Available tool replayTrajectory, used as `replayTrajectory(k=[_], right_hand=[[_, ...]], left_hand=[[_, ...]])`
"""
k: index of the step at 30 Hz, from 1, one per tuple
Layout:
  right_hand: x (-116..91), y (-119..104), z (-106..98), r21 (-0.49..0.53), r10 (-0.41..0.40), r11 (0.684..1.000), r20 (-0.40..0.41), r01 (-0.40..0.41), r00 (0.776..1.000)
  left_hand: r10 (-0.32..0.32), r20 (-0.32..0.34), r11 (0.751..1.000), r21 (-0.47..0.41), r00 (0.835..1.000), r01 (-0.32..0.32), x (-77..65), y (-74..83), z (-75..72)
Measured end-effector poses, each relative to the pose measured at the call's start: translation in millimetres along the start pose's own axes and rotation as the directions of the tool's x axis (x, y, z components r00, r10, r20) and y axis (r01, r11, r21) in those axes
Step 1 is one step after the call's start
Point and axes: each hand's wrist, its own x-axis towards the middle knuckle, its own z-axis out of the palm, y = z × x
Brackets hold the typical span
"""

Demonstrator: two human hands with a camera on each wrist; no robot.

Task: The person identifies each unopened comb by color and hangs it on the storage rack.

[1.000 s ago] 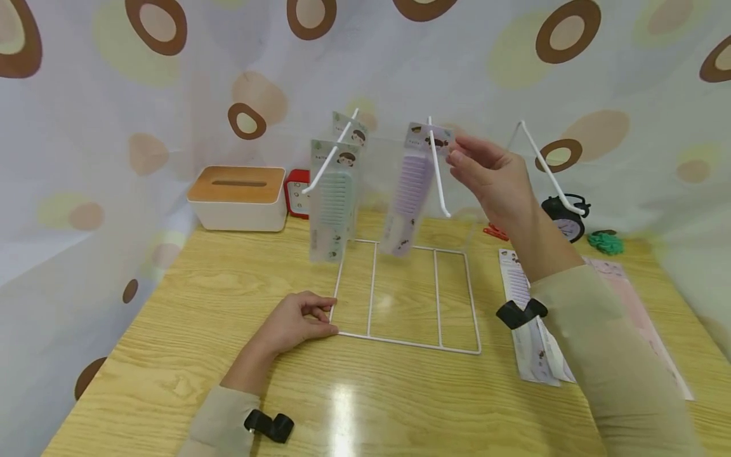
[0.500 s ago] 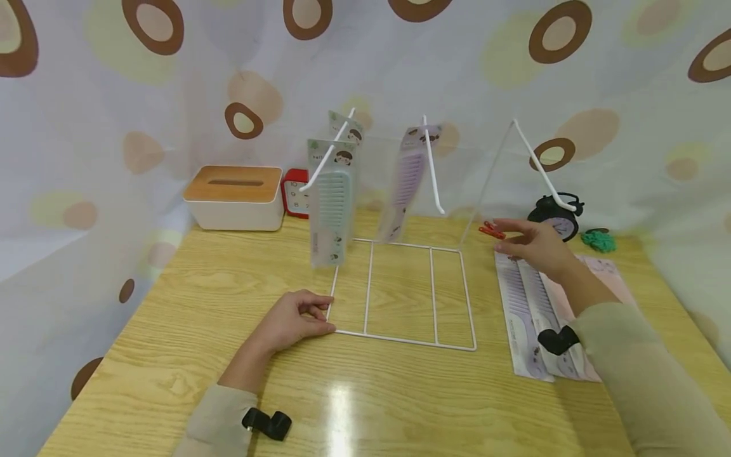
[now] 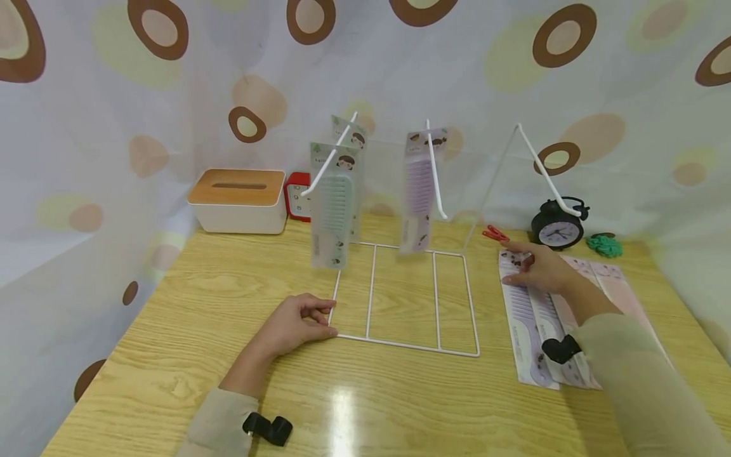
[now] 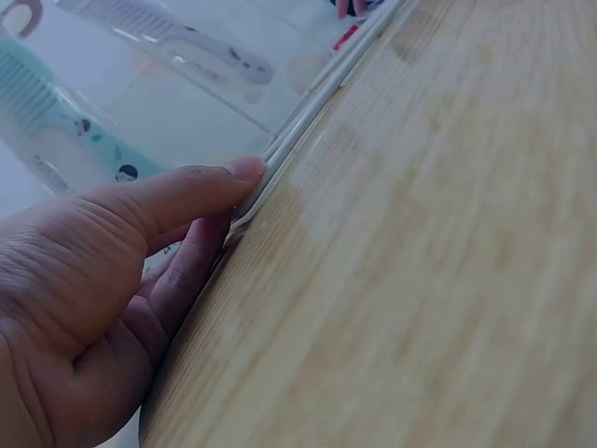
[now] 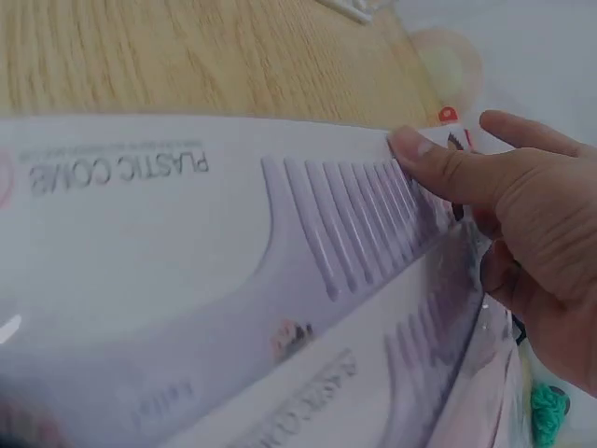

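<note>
My left hand [image 3: 301, 324] pinches the front left corner of a white wire rack [image 3: 400, 344], its thumb on top of the wire in the left wrist view. A packaged mint comb [image 3: 334, 203] hangs from the rack's left hook, with a second pack behind it. From the middle hook hangs a packaged purple comb [image 3: 419, 187]. My right hand [image 3: 542, 270] is over the top end of purple comb packs [image 5: 345, 224] lying on the table. Its thumb touches the edge of the uppermost pack; the index finger reaches straight past the end.
Pink packs [image 3: 622, 285] lie to the right of the purple ones. Behind them are a red clip [image 3: 495, 233], a black alarm clock [image 3: 558, 228] and a green scrunchie [image 3: 604, 245]. A tissue box [image 3: 237, 202] and a red clock [image 3: 298, 197] stand at the back left.
My right hand has left the purple comb on the middle hook and come down to the packs on the right. The hung comb swung and now hangs straighter. My left hand has stayed put.
</note>
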Motion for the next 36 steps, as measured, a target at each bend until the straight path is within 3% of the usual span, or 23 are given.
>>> replayTrajectory(k=[6, 9, 12, 15, 16, 17, 21, 22, 23, 27, 30, 31, 34, 36], right_hand=[[-7.4, -14.0, 5.9, 0.159, 0.028, 0.987, -0.177, 0.001, 0.984], [-16.8, -26.5, 1.3, 0.239, 0.027, 0.971, -0.213, 0.025, 0.977], [-28.0, -40.6, -5.7, 0.351, 0.013, 0.933, -0.236, 0.073, 0.972], [-42.1, -59.5, -10.3, 0.479, -0.008, 0.867, -0.262, 0.138, 0.965], [-47.4, -67.4, -11.0, 0.532, -0.019, 0.831, -0.268, 0.165, 0.963], [-52.7, -75.7, -11.0, 0.606, -0.044, 0.767, -0.275, 0.208, 0.961], [-76.8, -116.4, -10.5, 0.828, -0.198, 0.434, -0.297, 0.355, 0.934], [-82.3, -127.5, -9.8, 0.857, -0.244, 0.345, -0.314, 0.384, 0.918], [-87.8, -138.5, -9.1, 0.869, -0.285, 0.279, -0.333, 0.41, 0.899], [-107.6, -181.2, -8.7, 0.834, -0.364, 0.203, -0.422, 0.513, 0.83], [-118.4, -208.3, -10.9, 0.82, -0.402, 0.086, -0.491, 0.566, 0.773], [-121.4, -216.7, -11.8, 0.821, -0.403, 0.034, -0.511, 0.57, 0.759], [-129.4, -240.3, -14.7, 0.815, -0.35, -0.041, -0.554, 0.578, 0.755], [-133.3, -253.7, -15.9, 0.814, -0.29, -0.026, -0.562, 0.58, 0.775]], left_hand=[[0.008, -0.002, 1.0, -0.006, 1.0, -0.008, 0.2, 2.6, 0.3], [0.013, -0.002, 1.0, -0.006, 1.0, -0.013, 0.5, 3.7, 0.3], [0.019, -0.002, 1.0, -0.002, 1.0, -0.019, 1.4, 3.7, 0.0], [0.016, -0.008, 1.0, 0.004, 1.0, -0.016, 2.0, 4.0, -0.7], [0.018, -0.01, 1.0, 0.004, 1.0, -0.018, 2.2, 4.0, -1.2], [0.018, -0.012, 1.0, 0.004, 1.0, -0.018, 2.4, 4.2, -1.7], [0.018, -0.021, 1.0, -0.001, 1.0, -0.018, 2.8, 3.2, -3.0], [0.019, -0.023, 1.0, -0.001, 1.0, -0.019, 2.7, 2.3, -3.2], [0.02, -0.024, 1.0, -0.002, 1.0, -0.02, 2.6, 1.6, -3.4], [0.026, -0.022, 1.0, 0.007, 0.999, -0.026, 1.8, -0.3, -3.0], [0.02, -0.021, 1.0, 0.007, 1.0, -0.02, 1.1, 1.0, -2.1], [0.017, -0.021, 1.0, 0.007, 1.0, -0.017, 0.9, 1.5, -1.6], [0.009, -0.019, 1.0, 0.006, 1.0, -0.009, 0.2, 2.1, -0.3], [0.011, -0.013, 1.0, 0.006, 1.0, -0.011, 0.0, 1.9, 0.6]])
